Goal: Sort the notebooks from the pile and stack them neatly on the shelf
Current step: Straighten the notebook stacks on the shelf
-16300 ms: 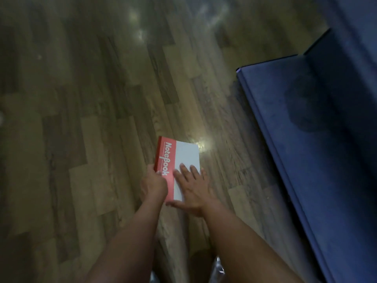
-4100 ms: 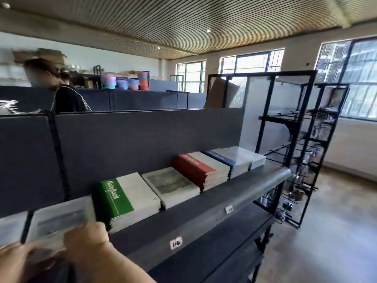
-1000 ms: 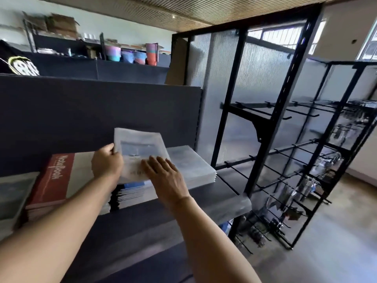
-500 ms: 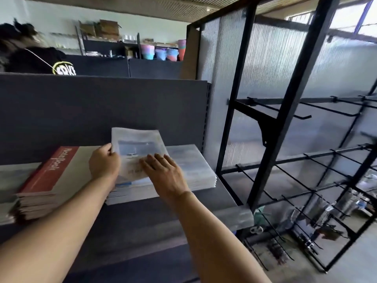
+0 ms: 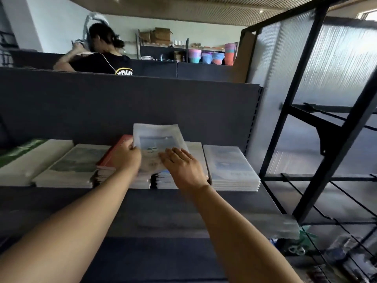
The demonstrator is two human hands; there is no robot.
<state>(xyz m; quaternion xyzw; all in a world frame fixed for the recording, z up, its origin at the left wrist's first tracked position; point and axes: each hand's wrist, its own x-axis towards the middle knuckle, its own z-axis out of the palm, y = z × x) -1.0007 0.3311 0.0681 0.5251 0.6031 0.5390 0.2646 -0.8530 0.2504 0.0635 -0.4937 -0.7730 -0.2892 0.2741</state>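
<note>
A pale notebook with a faint blue picture on its cover is tilted above the shelf's stacks. My left hand grips its left edge. My right hand lies flat on its near right part, fingers straight. Below it sit a red-covered stack and a stack with blue edges, partly hidden by my hands. Further stacks line the dark grey shelf: a pale one at the right, a grey-pictured one and a green-and-white one at the left.
A dark back panel rises behind the stacks. A black metal rack with wire hooks and a ribbed translucent panel stands at the right. A person in a black shirt is behind the panel. Far shelves hold coloured pots.
The view has swung left and back, bringing more stacks into sight on the left. Both hands keep the same hold on the pale notebook, which stays above the red and blue-edged stacks.
</note>
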